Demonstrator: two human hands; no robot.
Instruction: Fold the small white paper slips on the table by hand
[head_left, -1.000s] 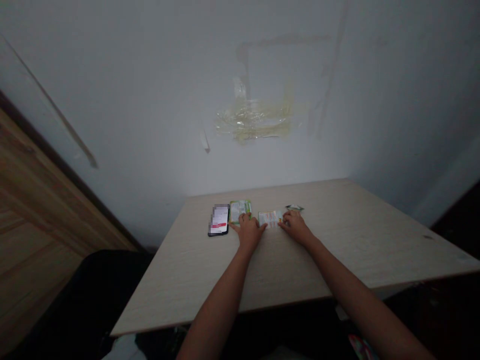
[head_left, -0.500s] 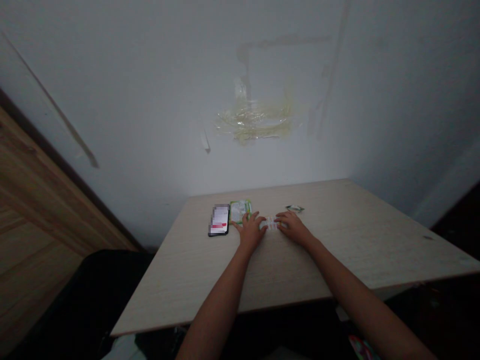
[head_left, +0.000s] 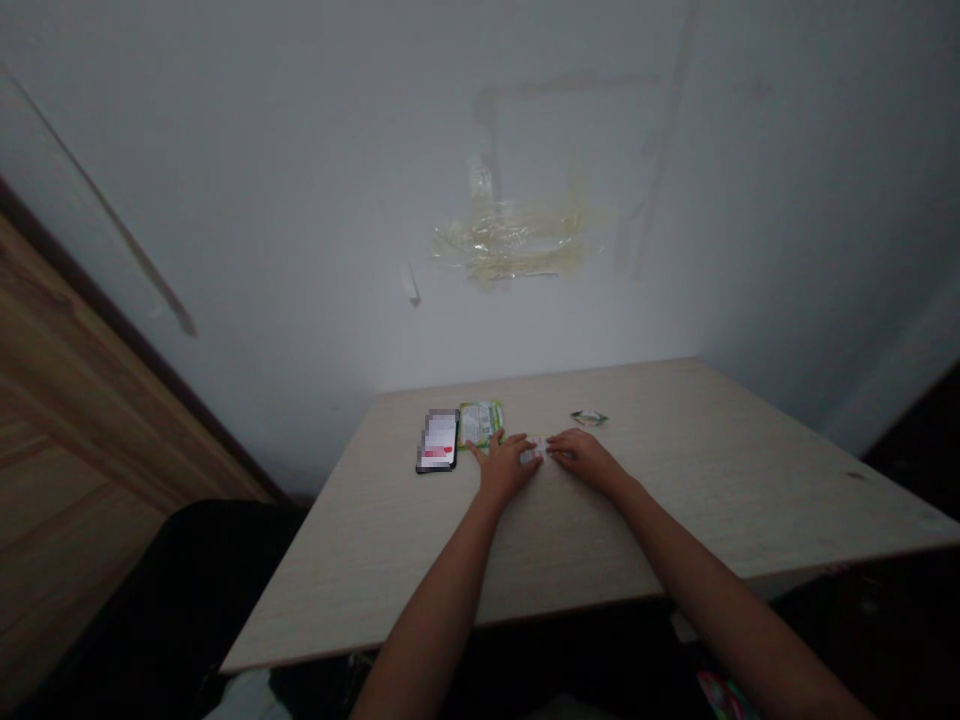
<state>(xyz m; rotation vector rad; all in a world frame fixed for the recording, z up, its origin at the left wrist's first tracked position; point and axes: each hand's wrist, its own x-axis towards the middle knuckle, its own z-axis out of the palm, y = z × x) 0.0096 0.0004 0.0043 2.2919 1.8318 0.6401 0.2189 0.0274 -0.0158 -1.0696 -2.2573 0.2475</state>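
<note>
Packet (head_left: 535,449): sits low on bench (head_left: 570,560), print showing, partly covered.
Left hand (head_left: 505,468): pinches packet's left end; outer fingers spread beside green-edged sachet (head_left: 480,422).
Right hand (head_left: 586,457): pinches right end.
Phone (head_left: 439,442): lies left of sachet.
Wrapper (head_left: 590,417): lies beyond right hand.
Progress: apparently mid-handling, not yet released; amount left, cannot tell.

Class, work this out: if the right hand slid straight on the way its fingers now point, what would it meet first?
Probably the small printed packet, which the fingers of the right hand seem to touch; just beyond is the left hand. Exact contact is unclear.
</note>
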